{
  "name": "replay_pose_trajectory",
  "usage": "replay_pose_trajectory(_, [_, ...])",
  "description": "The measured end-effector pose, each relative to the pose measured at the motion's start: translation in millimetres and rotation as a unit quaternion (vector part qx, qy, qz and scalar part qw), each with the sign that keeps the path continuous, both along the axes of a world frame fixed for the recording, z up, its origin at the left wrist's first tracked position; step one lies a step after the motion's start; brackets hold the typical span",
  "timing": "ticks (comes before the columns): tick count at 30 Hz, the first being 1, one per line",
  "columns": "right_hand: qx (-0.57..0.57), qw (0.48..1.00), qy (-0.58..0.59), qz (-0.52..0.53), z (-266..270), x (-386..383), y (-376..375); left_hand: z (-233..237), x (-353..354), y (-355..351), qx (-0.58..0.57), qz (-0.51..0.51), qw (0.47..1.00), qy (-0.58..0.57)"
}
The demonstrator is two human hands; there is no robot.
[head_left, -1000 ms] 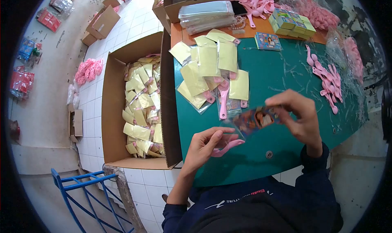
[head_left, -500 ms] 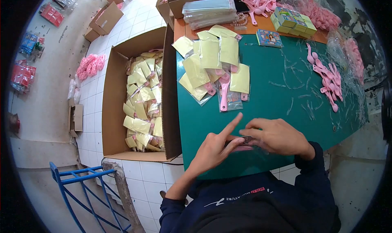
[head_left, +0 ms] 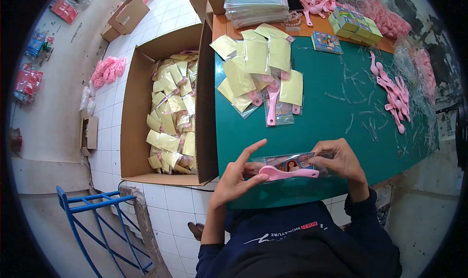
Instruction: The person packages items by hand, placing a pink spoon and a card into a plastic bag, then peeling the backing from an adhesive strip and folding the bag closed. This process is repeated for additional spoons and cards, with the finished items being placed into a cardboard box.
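Here, the left hand (head_left: 239,177) and right hand (head_left: 340,159) pinch opposite ends of a clear bag (head_left: 261,160), the pink spoon (head_left: 292,173) lengthwise between them, wide end nearer the left, printed card (head_left: 292,165) just behind.

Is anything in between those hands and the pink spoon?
Just thin, clear plastic, it seems: the clear bag looks wrapped around the pink spoon and picture card. The left hand holds one end, the right hand the other. I can't tell whether any fingertips reach inside. Nothing else visible blocks them.
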State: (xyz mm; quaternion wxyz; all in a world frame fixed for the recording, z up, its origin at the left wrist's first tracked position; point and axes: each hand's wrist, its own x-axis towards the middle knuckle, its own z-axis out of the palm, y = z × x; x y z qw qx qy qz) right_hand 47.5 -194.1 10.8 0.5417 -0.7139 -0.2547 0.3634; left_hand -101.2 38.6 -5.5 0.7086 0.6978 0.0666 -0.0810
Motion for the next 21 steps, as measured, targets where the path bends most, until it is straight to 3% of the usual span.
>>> replay_pose_trajectory(3, [0.02,0.991,-0.123,-0.04,12,-10,10,-14,-6,-10,0.135,0.109,0.984,-0.048])
replay_pose_trajectory(5, [-0.009,0.967,-0.251,-0.051,21,-15,23,-20,-14,-15,0.058,0.147,0.987,-0.011])
replay_pose_trajectory(8, [0.007,0.913,-0.407,0.033,13,-29,47,-23,-29,-31,-0.123,0.158,0.979,0.036])
replay_pose_trajectory(9, [0.001,0.917,-0.389,0.092,12,-33,49,-23,-32,-36,-0.194,0.154,0.968,0.049])
replay_pose_trajectory(12, [-0.025,0.912,-0.341,0.229,5,-48,49,-28,-43,-39,-0.191,0.148,0.968,0.07])
replay_pose_trajectory(15, [-0.053,0.889,-0.385,0.242,-7,-55,49,-32,-55,-43,-0.179,0.14,0.971,0.078])
replay_pose_trajectory(21, [-0.032,0.887,-0.367,0.279,-15,-63,50,-34,-62,-47,-0.185,0.129,0.967,0.114])
